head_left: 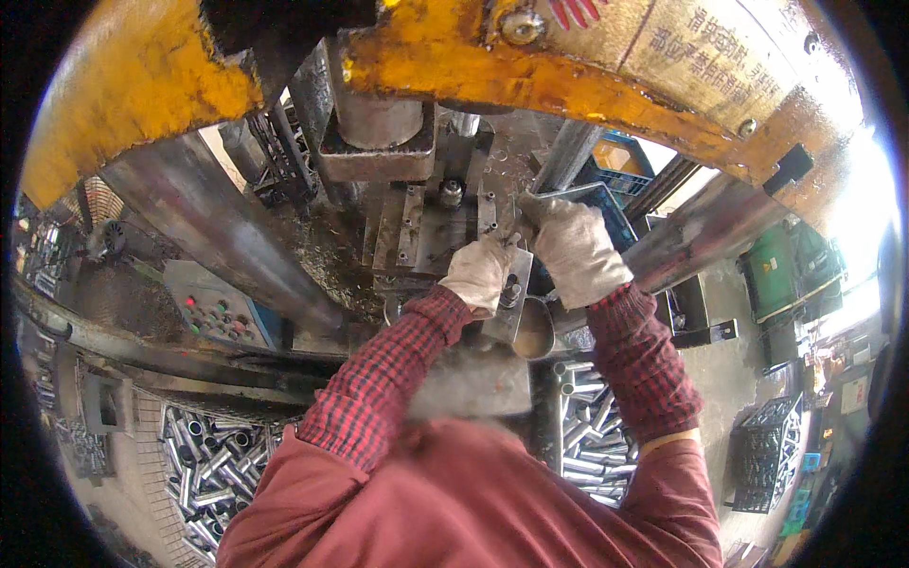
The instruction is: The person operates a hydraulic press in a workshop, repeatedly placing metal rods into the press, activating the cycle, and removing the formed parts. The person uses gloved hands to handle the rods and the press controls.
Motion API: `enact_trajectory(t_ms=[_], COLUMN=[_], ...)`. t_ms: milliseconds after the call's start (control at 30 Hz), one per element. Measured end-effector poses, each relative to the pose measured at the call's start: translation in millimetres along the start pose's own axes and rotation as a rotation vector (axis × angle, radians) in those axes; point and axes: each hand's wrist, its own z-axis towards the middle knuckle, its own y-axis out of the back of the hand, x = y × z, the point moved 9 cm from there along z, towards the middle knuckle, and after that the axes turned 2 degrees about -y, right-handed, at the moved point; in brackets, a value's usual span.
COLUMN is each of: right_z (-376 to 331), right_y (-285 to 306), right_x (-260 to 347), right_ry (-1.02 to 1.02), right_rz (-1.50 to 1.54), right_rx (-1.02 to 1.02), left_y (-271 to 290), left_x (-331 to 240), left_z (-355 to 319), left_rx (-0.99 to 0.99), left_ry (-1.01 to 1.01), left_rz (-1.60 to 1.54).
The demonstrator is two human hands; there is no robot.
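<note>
I wear pale work gloves, and both hands are at the right side of a steel die block (440,241) on a press bed. My left hand (478,273) is closed, its fingertips at a small dark metal part whose kind I cannot make out. Just right of it, my right hand (576,248) has its fingers curled inward; what they grip is hidden. Below the hands, a tilted metal plate (507,317) carries a small round fitting. A round cup (533,333) with brownish contents sits beside that plate. On the die stands a short metal peg (452,193).
Above the die hangs the press ram (379,163), under a yellow press frame (445,62). Thick columns (237,237) slant down both sides. Metal tubes fill a left basket (204,473) and lie in a pile (598,440) at right. A blue crate (615,216) stands behind my right hand.
</note>
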Motion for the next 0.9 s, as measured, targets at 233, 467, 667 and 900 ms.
enact_trajectory(t_ms=[233,467,667,900], right_z=[4.1,5.7,10.8,16.1], right_y=[-22.2,-10.6,-24.5,-23.8], right_x=[-8.1,-21.6,2.4,29.8], right_ry=[0.067,0.007,0.184,-0.069], right_rz=[-0.332,-0.130,-0.362,-0.136], right_rx=[0.275,0.244,0.226,0.073], left_y=[-3.8,-12.7,-10.3,4.5], left_x=[-6.3,15.0,13.3,9.9], left_z=[-0.1,0.8,6.2,-7.6], left_rx=[-0.039,-0.179,-0.099,-0.305], left_ry=[0.076,0.160,0.157,0.192], left_rz=[-0.407,-0.455,-0.323,-0.497])
